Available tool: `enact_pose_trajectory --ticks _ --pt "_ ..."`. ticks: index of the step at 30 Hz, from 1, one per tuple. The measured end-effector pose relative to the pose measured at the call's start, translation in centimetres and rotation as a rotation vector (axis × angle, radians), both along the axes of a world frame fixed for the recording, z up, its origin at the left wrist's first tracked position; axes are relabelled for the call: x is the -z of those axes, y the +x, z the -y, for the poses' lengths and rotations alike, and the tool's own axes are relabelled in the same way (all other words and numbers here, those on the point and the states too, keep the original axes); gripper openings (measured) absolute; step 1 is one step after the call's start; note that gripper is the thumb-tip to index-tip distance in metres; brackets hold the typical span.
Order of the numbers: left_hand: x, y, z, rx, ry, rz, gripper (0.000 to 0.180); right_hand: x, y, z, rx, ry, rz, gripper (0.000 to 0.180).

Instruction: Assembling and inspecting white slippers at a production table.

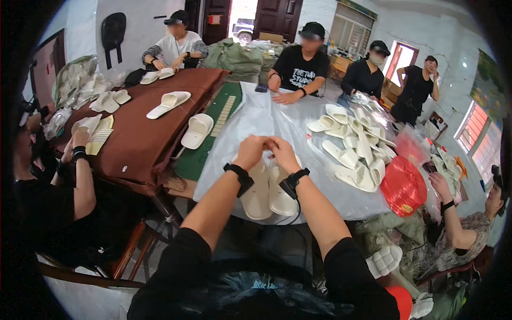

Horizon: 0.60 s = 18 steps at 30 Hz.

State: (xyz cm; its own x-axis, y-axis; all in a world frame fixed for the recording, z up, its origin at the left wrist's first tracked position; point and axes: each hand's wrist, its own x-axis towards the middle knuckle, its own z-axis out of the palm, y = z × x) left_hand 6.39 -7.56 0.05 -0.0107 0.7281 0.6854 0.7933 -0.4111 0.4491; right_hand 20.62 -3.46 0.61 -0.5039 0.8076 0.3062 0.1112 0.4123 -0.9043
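Note:
A pair of cream slippers lies in front of me on the plastic-covered table, the left slipper [257,194] and the right slipper [281,198] side by side with their heels toward me. Over their far ends, my left hand [253,151] and my right hand [283,153] meet with bent fingers, the fingertips pressed close together. Whatever the fingers pinch, if anything, is too small or hidden to make out. My hands cover the upper parts of both slippers. Each of my wrists wears a black band with a small box.
A heap of cream slippers [354,144] and a red plastic bundle [404,185] lie to my right. Leftward, a brown cloth-covered table [133,133] carries more slippers, beside a green board [194,165]. Several co-workers sit or stand around; one person's hands [285,96] rest across the table.

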Motion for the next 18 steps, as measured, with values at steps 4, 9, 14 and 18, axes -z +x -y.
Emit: enact_pose_trajectory --ticks 4,9,14,18 --pt "1.4 0.6 0.4 0.033 -0.141 0.320 0.013 2.2 -0.6 0.2 0.110 -0.014 -0.038 0.018" --pt "2.9 -0.2 0.1 0.163 -0.263 0.687 0.008 1.8 -1.0 1.1 0.249 0.100 0.046 0.011" --pt "2.7 0.0 0.1 0.232 -0.234 0.801 0.010 1.9 -0.9 0.6 0.311 0.168 0.083 0.015" --pt "2.4 0.3 0.7 0.166 -0.260 0.944 0.008 1.9 -0.6 0.5 0.356 0.171 0.007 0.019"
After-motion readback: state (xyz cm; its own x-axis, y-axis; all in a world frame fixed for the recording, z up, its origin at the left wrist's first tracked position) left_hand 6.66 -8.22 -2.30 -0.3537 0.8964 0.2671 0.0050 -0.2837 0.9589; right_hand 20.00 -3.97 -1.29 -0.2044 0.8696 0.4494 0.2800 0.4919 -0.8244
